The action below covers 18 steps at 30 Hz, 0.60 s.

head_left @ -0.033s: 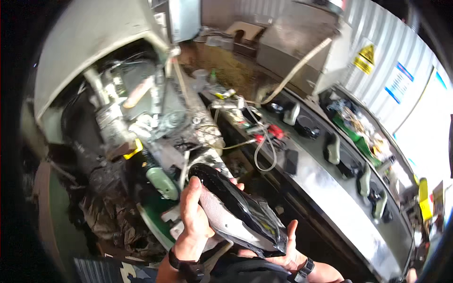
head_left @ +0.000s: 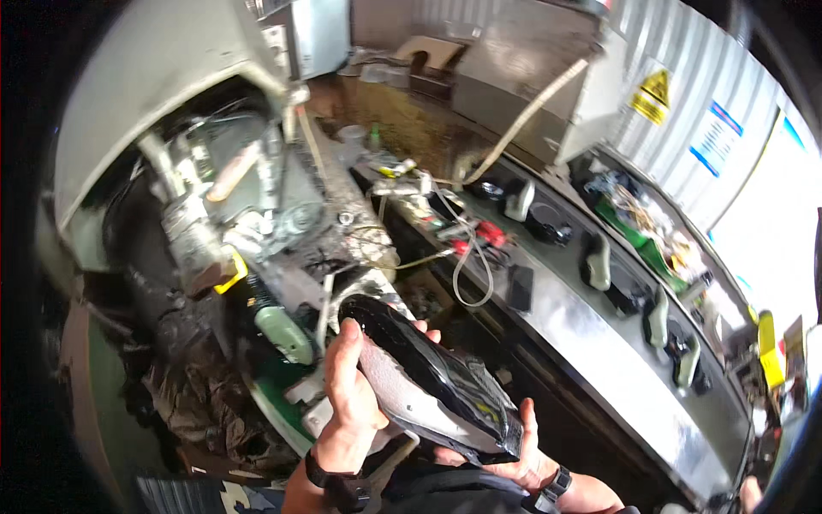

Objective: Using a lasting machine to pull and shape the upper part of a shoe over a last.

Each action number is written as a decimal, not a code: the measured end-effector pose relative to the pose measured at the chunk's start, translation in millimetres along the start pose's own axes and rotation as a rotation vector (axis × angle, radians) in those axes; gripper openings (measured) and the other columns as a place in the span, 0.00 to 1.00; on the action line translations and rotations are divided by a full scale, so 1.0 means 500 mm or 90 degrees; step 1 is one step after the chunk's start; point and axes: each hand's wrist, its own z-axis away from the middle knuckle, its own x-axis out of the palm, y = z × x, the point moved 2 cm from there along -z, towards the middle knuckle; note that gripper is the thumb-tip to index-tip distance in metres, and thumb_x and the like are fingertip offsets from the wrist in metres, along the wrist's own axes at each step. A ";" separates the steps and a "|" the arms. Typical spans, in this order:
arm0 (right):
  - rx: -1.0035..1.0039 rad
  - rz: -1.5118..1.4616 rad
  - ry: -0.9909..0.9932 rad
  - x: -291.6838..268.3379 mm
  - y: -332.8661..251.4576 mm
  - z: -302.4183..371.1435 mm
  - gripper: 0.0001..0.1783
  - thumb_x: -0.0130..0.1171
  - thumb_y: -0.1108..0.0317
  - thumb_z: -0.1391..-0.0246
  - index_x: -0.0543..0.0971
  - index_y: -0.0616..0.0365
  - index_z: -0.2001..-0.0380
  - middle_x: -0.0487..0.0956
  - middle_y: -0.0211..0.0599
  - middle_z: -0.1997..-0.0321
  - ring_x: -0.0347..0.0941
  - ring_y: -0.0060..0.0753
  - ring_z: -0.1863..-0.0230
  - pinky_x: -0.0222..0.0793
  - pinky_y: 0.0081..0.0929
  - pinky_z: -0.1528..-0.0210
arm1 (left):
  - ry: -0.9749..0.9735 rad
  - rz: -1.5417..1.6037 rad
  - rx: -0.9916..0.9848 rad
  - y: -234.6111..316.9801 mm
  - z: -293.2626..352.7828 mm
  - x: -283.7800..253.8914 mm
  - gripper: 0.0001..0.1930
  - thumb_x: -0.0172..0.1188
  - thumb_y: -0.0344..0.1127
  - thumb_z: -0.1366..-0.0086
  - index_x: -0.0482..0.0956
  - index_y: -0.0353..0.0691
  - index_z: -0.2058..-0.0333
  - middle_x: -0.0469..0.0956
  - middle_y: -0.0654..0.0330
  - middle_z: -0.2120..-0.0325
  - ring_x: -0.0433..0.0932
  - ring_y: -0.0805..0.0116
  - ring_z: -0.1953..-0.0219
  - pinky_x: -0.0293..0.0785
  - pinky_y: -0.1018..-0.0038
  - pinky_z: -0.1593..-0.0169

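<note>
A glossy black shoe upper [head_left: 419,355] pulled over a last lies between my two hands, its pale underside [head_left: 390,377] turned up toward me. My left hand [head_left: 347,407] grips the far left part, thumb along the near side and fingertips showing past the far edge. At the lower right end, my right hand [head_left: 531,458] cups the shoe from below, thumb raised beside it; its other fingers are partly hidden. Just left of my left hand is a pale green, shoe-shaped block [head_left: 284,334] at the machine's front.
A dirty machine [head_left: 197,231] fills the left, with crumpled brown material [head_left: 205,403] below it. To the right runs a metal bench [head_left: 616,390] bearing several pale green lasts [head_left: 598,263] with black parts, a dark phone [head_left: 520,287], red-handled items [head_left: 490,233] and a looped pale cord [head_left: 458,287].
The surroundings have shifted slightly left in the picture. My hands and the shoe upper keep nearly the same place and hold.
</note>
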 end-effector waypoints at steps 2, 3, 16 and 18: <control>-0.047 0.002 0.072 -0.011 -0.031 0.036 0.49 0.71 0.46 0.49 0.63 0.52 0.29 0.63 0.50 0.25 0.60 0.60 0.27 0.52 0.66 0.25 | -0.060 0.058 -0.051 -0.046 -0.022 0.023 0.31 0.50 0.60 0.26 0.72 0.34 0.44 0.80 0.41 0.54 0.82 0.42 0.50 0.79 0.50 0.44; -0.104 0.022 0.115 -0.016 -0.047 0.061 0.44 0.67 0.49 0.47 0.65 0.53 0.30 0.66 0.51 0.27 0.65 0.55 0.30 0.59 0.61 0.28 | -0.050 0.036 -0.071 -0.068 -0.032 0.033 0.32 0.50 0.60 0.26 0.71 0.35 0.42 0.80 0.42 0.52 0.81 0.43 0.48 0.78 0.52 0.43; -0.915 1.247 -0.001 -0.190 -0.331 0.348 0.44 0.77 0.55 0.54 0.69 0.61 0.38 0.63 0.56 0.27 0.54 0.66 0.25 0.53 0.62 0.27 | -0.013 -0.137 -0.062 -0.515 -0.073 0.266 0.37 0.41 0.67 0.27 0.72 0.35 0.44 0.81 0.41 0.53 0.80 0.42 0.49 0.75 0.49 0.41; -0.990 1.267 0.005 -0.217 -0.374 0.394 0.35 0.75 0.56 0.52 0.73 0.59 0.44 0.64 0.56 0.28 0.54 0.70 0.25 0.52 0.67 0.27 | -0.023 -0.120 -0.102 -0.584 -0.084 0.298 0.36 0.43 0.68 0.28 0.76 0.35 0.49 0.82 0.44 0.55 0.81 0.42 0.50 0.76 0.49 0.42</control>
